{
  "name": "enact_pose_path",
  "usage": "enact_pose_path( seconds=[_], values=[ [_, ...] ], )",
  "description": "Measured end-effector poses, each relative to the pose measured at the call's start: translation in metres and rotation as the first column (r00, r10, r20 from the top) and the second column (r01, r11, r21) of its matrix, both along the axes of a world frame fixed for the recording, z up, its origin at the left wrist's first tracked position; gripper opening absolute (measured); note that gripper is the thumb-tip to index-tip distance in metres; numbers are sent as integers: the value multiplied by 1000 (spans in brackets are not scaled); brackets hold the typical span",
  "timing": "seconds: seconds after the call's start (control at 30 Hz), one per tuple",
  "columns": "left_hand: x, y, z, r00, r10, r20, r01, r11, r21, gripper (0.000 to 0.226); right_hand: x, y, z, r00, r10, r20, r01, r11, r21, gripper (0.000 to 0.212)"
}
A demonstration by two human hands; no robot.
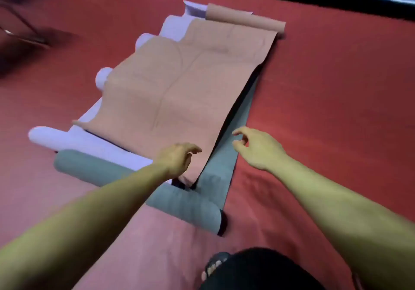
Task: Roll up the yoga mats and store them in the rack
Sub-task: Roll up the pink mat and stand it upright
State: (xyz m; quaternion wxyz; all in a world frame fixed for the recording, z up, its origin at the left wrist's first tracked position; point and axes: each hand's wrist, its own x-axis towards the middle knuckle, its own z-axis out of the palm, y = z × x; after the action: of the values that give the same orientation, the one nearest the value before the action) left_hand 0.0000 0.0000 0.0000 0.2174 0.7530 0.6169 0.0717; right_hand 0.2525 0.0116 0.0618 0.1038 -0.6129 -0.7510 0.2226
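text: none legible | labels, brands, numbers, signs: none readable | pink mat point(179, 83): faint creases only, no print | grey mat point(186, 204): plain | frame: blurred

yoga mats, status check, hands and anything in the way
Left hand open, resting on pink mat. Right hand open, above grey mat. Pink lies unrolled over the grey and lilac mats.
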Motion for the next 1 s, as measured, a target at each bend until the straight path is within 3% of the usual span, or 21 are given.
enact_pose_path(
  seconds=[0.2, 0.37, 0.43, 0.53, 0.63, 0.7, 0.77, 0.8, 0.87, 0.93, 1.0],
  values=[
    [-26, 8, -76, 923, -52, -381, -87, 937, -337, 58, -45, 12, -84, 995, 97, 15, -94, 984, -150, 33],
    [-20, 18, -104, 877, 12, -480, -152, 955, -253, 33, -53, 20, -123, 995, 100, -7, -100, 977, -186, 31],
    [-16, 21, -103, 903, 118, -413, -197, 968, -155, 27, -55, 23, -128, 993, 115, -15, -116, 974, -193, 30],
    [-19, 36, -78, 954, 242, -178, -248, 969, -14, 22, -58, 27, -124, 989, 124, -79, -139, 964, -226, 42],
    [-25, 53, -18, 990, 133, 37, -137, 975, 172, 15, -68, 30, -93, 961, 117, -250, -174, 960, -219, 61],
    [-17, 60, 42, 992, -9, 125, -34, 941, 336, 14, -75, 32, -58, 898, 18, -440, -97, 983, -158, 45],
    [-3, 65, 103, 974, -135, 180, 33, 876, 482, 16, -75, 34, -11, 748, -145, -648, 95, 989, -112, 9],
    [5, 67, 131, 961, -189, 201, 53, 842, 537, 17, -71, 37, 13, 681, -197, -705, 190, 978, -89, 2],
    [21, 68, 180, 937, -290, 196, 102, 762, 639, 29, -56, 34, 66, 636, -226, -738, 288, 956, -45, 8],
    [34, 67, 214, 952, -303, 46, 189, 701, 688, 70, -30, 24, 114, 609, -243, -755, 360, 933, -11, 10],
    [45, 60, 236, 967, -169, -191, 254, 715, 651, 116, 5, 8, 158, 542, -266, -797, 452, 892, 10, 6]
  ],
)
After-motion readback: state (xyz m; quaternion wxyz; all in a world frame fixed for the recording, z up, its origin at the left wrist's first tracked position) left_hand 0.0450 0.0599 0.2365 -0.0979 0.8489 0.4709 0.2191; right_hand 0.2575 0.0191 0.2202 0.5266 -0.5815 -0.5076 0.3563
